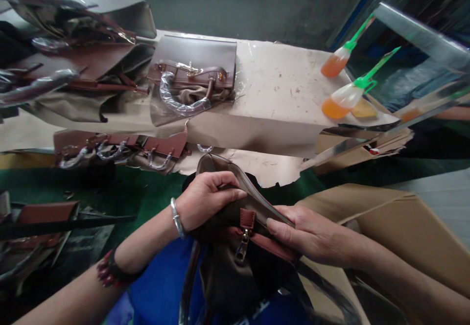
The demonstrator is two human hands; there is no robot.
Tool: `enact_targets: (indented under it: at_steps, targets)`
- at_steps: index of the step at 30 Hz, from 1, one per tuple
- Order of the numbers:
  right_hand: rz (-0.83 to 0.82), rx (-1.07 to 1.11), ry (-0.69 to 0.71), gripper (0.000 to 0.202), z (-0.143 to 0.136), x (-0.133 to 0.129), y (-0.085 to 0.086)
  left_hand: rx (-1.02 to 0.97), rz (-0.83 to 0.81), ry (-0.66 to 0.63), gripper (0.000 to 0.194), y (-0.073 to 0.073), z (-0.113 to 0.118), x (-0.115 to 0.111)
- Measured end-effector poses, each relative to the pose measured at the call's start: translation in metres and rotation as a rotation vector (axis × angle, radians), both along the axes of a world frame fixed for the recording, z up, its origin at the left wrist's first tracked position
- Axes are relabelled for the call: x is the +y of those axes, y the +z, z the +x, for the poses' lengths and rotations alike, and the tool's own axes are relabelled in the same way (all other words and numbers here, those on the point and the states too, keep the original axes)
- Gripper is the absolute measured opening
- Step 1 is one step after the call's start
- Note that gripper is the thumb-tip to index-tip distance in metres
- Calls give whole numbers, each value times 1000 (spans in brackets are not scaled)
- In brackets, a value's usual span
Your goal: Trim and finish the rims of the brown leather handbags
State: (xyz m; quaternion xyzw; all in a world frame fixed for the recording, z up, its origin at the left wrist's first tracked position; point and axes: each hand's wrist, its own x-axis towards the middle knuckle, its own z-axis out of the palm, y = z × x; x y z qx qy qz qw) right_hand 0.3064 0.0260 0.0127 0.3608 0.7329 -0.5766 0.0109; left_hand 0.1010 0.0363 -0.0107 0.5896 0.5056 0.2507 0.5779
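Note:
A dark brown handbag (227,276) rests against my body, its mouth upward. My left hand (209,197) grips the left side of the rim, thumb lying along the lining. On the right side of the rim, my right hand (301,232) has its thumb on the near face and its fingers partly hidden behind the edge. Between the hands, a reddish-brown leather tab (247,218) carries a metal zipper pull (241,249). The bag's handles hang down at both sides, and its lower part is in shadow.
Ahead is a paper-covered table (275,85) with a finished-looking handbag (198,60) and stacked bags (73,65) at left. Two orange-filled squeeze bottles (340,102) stand at right. Several bags (121,149) lie on a lower shelf. A cardboard box (389,227) is at my right.

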Motion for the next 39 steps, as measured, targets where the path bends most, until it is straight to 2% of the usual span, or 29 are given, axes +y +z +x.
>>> enact_targets:
  at_steps: [15, 24, 26, 29, 31, 33, 37, 39]
  targets:
    - [-26, 6, -53, 33, 3, 0, -10, 5, 51, 6, 14, -9, 6, 4]
    - [-35, 79, -107, 38, 10, 0, -13, 100, -136, -58, 21, -6, -10, 7]
    - [-49, 78, -108, 39, 12, -1, -15, 149, -58, -45, 18, -4, -9, 7]
    - [-81, 64, -107, 39, 14, -1, -17, 271, 205, 26, 9, -2, -2, 6]
    - [-92, 61, -101, 38, 14, 0, -17, 307, 296, 60, 7, 0, 3, 6]
    - [-86, 62, -88, 37, 16, 0, -17, 271, 264, 75, 10, 1, 6, 7]
    - [-77, 45, -82, 35, 19, 0, -17, 126, 80, 53, 35, -2, 8, 13]
    - [-78, 28, -84, 35, 20, 0, -18, 97, 5, 33, 38, -4, 8, 17]
